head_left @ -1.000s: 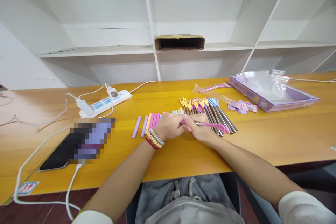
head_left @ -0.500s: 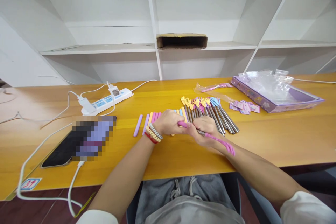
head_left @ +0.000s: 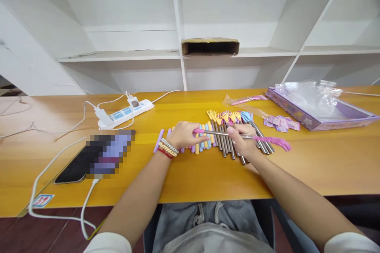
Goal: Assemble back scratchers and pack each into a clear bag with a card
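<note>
Stretched between my hands is a metal rod (head_left: 218,133) with a pink hand-shaped end (head_left: 274,141) at the right and a pink grip at the left. My left hand (head_left: 185,135) is closed on the pink grip. My right hand (head_left: 244,140) holds the rod near its pink hand-shaped end. Beneath and beside my left hand lie pastel sticks (head_left: 197,144) in a row, partly hidden. Behind my right hand, several metal rods (head_left: 224,142) lie with yellow, pink and blue hand-shaped ends (head_left: 218,116).
A purple tray (head_left: 314,124) with clear plastic bags stands at the right, near pink cards (head_left: 280,122) and a bagged pink item (head_left: 249,99). On the left are a power strip (head_left: 127,114), cables and a dark phone-like device (head_left: 73,166). A cardboard box (head_left: 210,47) sits on the shelf.
My hands have moved apart, and more of the metal rod now shows between them. The pink hand-shaped end has shifted right and up. The view has shifted slightly.
</note>
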Available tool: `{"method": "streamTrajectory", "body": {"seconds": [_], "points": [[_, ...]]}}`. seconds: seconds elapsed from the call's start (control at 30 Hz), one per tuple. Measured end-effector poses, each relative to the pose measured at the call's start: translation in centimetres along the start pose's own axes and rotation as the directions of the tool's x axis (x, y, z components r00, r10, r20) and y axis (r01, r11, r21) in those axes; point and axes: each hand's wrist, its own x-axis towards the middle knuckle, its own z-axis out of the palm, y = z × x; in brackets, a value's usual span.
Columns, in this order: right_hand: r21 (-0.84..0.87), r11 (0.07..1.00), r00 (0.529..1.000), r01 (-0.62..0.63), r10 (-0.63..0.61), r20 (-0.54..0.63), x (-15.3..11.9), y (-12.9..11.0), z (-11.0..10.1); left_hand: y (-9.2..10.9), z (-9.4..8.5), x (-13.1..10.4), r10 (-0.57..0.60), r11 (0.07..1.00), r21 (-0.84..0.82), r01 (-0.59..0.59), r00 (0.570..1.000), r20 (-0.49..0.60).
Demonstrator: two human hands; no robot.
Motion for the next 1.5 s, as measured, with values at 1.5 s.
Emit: {"method": "streamTrajectory", "body": {"seconds": [1.5], "points": [[0.183,0.942,0.895,-0.282,0.327,-0.303,3.7,6.4,-7.0,-2.8,0.2,-0.1,-0.110,0.934,-0.354,-0.046,0.906,-0.408]]}}
